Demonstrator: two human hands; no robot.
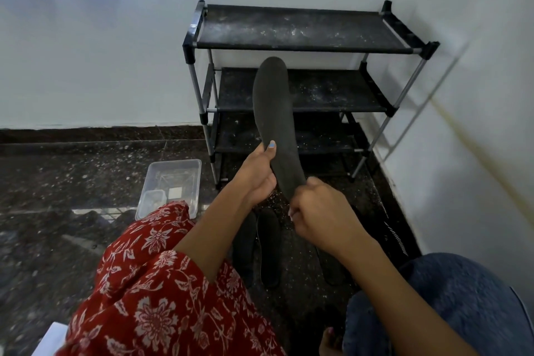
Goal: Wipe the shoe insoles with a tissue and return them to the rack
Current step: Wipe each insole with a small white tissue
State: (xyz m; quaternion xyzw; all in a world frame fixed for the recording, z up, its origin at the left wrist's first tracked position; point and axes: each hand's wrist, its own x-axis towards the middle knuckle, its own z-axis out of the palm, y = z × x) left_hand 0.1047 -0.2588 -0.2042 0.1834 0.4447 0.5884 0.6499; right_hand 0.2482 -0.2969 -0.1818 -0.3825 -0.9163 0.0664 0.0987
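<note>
A dark grey insole (pixel 274 124) stands nearly upright at the centre of the frame, its rounded toe end up in front of the rack (pixel 303 29). The left hand (pixel 257 173) grips its left edge low down, thumb pressed across the face (the nail is painted pale blue). The right hand (pixel 315 211) is curled round the bottom end, at the heel; whether it also holds a tissue cannot be told. Open air surrounds the upper half of the insole.

Below the hands, lower centre, more dark insoles (pixel 270 248) lie flat on the floor (pixel 72 176), side by side.

The rack is black with thin metal poles and three dusty, speckled shelves, set in the corner of white walls (pixel 101 52) at upper right. The floor is dark speckled stone, glossy. A clear plastic tub (pixel 173 182) sits left of centre, with a smaller clear container inside. Red flowered cloth (pixel 150 292) fills the lower left, blue denim (pixel 450 303) the lower right.
</note>
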